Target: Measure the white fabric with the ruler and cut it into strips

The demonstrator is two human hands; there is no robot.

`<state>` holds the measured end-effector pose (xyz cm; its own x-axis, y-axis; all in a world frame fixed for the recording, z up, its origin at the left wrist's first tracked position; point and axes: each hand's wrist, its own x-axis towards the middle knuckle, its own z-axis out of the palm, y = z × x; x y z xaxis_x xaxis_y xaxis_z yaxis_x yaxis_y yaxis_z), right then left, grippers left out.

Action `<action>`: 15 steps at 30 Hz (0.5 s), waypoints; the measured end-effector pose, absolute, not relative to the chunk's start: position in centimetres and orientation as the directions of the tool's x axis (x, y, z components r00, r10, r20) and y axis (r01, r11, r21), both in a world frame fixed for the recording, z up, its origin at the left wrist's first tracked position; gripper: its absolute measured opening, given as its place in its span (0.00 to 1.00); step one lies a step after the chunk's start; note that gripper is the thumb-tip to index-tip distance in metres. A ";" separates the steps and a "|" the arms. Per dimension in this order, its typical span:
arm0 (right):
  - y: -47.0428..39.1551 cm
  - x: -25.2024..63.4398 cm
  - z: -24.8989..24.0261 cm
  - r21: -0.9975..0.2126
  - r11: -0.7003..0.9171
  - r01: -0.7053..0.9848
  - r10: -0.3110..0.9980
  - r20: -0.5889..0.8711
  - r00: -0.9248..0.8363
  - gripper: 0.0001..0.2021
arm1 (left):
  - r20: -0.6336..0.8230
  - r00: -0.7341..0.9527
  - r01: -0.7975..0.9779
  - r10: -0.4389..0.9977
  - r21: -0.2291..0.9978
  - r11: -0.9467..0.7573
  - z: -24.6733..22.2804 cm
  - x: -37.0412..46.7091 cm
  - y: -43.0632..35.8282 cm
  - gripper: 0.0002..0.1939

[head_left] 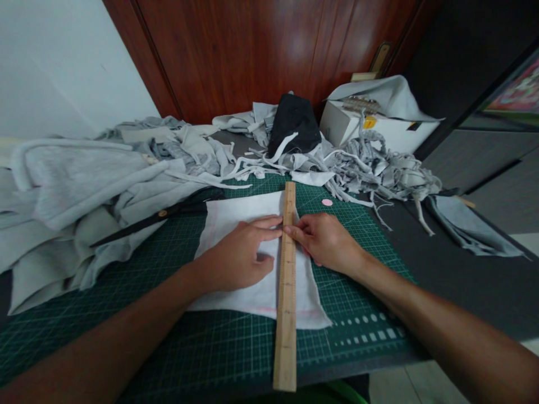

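A wooden ruler (287, 286) lies lengthwise over a white cloth (252, 300) with faint pink lines, its near end reaching past the cloth's lower edge. My left hand (242, 252) rests on the cloth just left of the ruler, fingers spread, fingertips at the ruler's left edge. On the other side, my right hand (322, 238) has its thumb on the ruler's right edge; its other fingers are curled by the cloth's right edge, and what they grip, if anything, is hidden. Under the cloth lies a green cutting mat (168, 336) with a grid.
Grey fabric pieces (84, 179) are heaped at the left. Tangled grey strips (357, 168) lie behind the mat, near a black cloth (295, 123) and a white box (337, 120). A small pink disc (327, 202) sits on the mat. Folded grey fabric (471, 224) lies at the right.
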<state>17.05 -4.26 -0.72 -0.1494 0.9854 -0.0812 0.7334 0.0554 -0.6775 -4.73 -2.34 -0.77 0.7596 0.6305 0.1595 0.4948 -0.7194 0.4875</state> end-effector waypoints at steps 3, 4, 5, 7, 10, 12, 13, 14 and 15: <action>-4.3 17.0 -0.8 -0.637 0.094 0.765 0.986 -0.047 -0.160 0.16 | 0.266 0.665 0.529 0.698 0.492 -0.691 -1.4 -4.3 -2.4 0.24; -4.3 17.0 -0.9 -0.616 0.124 0.778 0.986 -0.014 -0.168 0.15 | 0.277 0.658 0.535 0.700 0.483 -0.693 -1.6 -4.2 -2.6 0.26; -4.3 17.0 -0.9 -0.590 0.158 0.792 0.984 0.023 -0.179 0.15 | 0.273 0.664 0.541 0.696 0.467 -0.699 -1.6 -4.1 -2.8 0.29; -4.5 17.2 -0.7 -0.531 0.218 0.818 0.975 0.077 -0.210 0.14 | 0.227 0.696 0.561 0.681 0.420 -0.713 -1.5 -3.8 -3.4 0.35; -5.3 18.1 0.2 -0.495 0.285 0.821 0.953 0.058 -0.297 0.09 | 0.138 0.721 0.611 0.679 0.334 -0.718 -1.1 -3.5 -4.0 0.35; -6.1 18.8 0.9 -0.510 0.342 0.789 0.922 0.021 -0.386 0.02 | 0.093 0.728 0.634 0.679 0.287 -0.718 -0.8 -3.3 -4.2 0.32; -6.5 19.2 1.3 -0.523 0.381 0.762 0.896 0.004 -0.445 0.01 | 0.073 0.732 0.639 0.677 0.270 -0.720 -0.7 -3.2 -4.3 0.31; -6.9 19.5 1.7 -0.538 0.426 0.727 0.858 -0.014 -0.513 0.03 | 0.057 0.734 0.644 0.677 0.258 -0.720 -0.7 -3.1 -4.3 0.30; -7.3 19.8 1.9 -0.552 0.469 0.690 0.815 -0.030 -0.578 0.05 | 0.046 0.735 0.647 0.677 0.252 -0.720 -0.6 -3.1 -4.3 0.30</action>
<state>19.84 -7.26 1.92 -0.5781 0.8155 -0.0296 0.6897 0.4689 -0.5517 -3.09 -4.28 -0.62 0.7347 0.6768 0.0457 0.6471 -0.7195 0.2522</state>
